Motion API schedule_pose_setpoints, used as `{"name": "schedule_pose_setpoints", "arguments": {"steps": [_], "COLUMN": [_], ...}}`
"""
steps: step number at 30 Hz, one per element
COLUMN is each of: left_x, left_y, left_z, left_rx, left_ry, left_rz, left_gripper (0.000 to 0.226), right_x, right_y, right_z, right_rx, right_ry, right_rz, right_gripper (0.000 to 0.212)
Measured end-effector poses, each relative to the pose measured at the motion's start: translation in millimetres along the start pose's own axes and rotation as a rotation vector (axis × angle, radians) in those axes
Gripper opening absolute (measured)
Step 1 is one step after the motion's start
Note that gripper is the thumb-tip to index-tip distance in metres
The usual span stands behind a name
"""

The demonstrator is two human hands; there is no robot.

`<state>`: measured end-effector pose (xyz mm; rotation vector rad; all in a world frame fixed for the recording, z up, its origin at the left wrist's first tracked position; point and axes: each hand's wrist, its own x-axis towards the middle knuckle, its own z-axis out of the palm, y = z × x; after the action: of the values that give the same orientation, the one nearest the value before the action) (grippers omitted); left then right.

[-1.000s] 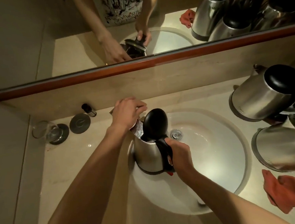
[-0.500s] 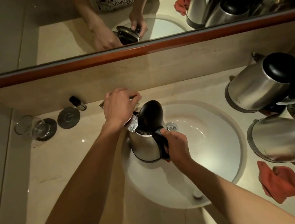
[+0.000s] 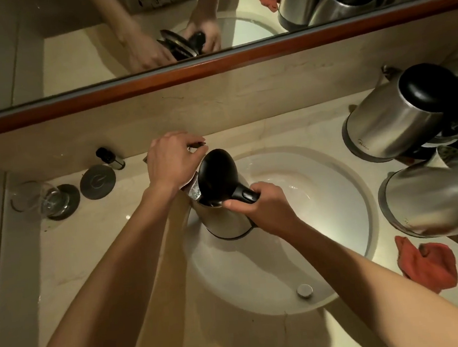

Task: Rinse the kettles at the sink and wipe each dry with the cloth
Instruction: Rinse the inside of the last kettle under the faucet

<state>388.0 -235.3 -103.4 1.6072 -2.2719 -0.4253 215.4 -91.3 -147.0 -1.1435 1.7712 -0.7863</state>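
- the steel kettle (image 3: 227, 217) stands upright over the left part of the white sink basin (image 3: 323, 220), its black lid (image 3: 216, 173) swung open and upright.
- the right hand (image 3: 267, 211) is curled around the kettle's black handle (image 3: 245, 195), with the thumb along the top of the handle.
- the left hand (image 3: 173, 161) is at the back rim of the basin, just behind the open lid, fingers bent down over something mostly hidden under it; whether they clamp it or only rest on it, i cannot tell.
- a round metal stopper (image 3: 304, 290) sits on the near slope of the basin.
- a red cloth (image 3: 424, 265) lies crumpled on the counter (image 3: 91, 254), just to the right of the basin.
- two more steel kettles with black lids stand to the right: one near the back (image 3: 395, 122), one nearer (image 3: 429, 200) just above the cloth.
- to the left of the basin, well apart from the kettle in hand, a clear glass (image 3: 35, 200) lies on a dark coaster (image 3: 67, 201), next to a second round dark disc (image 3: 97, 181) and a small dark bottle (image 3: 109, 158) by the wall.
- the mirror (image 3: 73, 48), with its reddish wooden frame edge, reflects both hands, the kettle, the cloth and the other kettles.
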Motion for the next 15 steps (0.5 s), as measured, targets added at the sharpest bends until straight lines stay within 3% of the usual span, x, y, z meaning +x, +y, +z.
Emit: {"name": "schedule_pose_setpoints", "arguments": {"steps": [6,9,12,15], "left_x": [-0.6,-1.3,-2.4,-2.0], "left_y": [5.0,7.0,8.8,9.3], "left_z": [1.4,1.1,0.0,0.3], "left_rx": [0.017,0.016,0.012,0.011], "left_ry": [0.021,0.028,0.019,0.013], "left_rz": [-0.030,-0.058,-0.066,-0.070], "left_gripper": [0.029,0.028,0.029,0.029], "right_x": [-0.7,-8.3,-13.3,-9.4], "right_y": [9.6,13.4,6.3,6.3], "right_z": [10.7,20.3,15.5,5.7], "right_rx": [-0.107,-0.150,-0.072,0.078], "right_ry": [0.129,0.169,0.118,0.082], "right_rz": [-0.173,-0.240,-0.290,-0.081], "right_gripper": [0.055,0.079,0.054,0.024]}}
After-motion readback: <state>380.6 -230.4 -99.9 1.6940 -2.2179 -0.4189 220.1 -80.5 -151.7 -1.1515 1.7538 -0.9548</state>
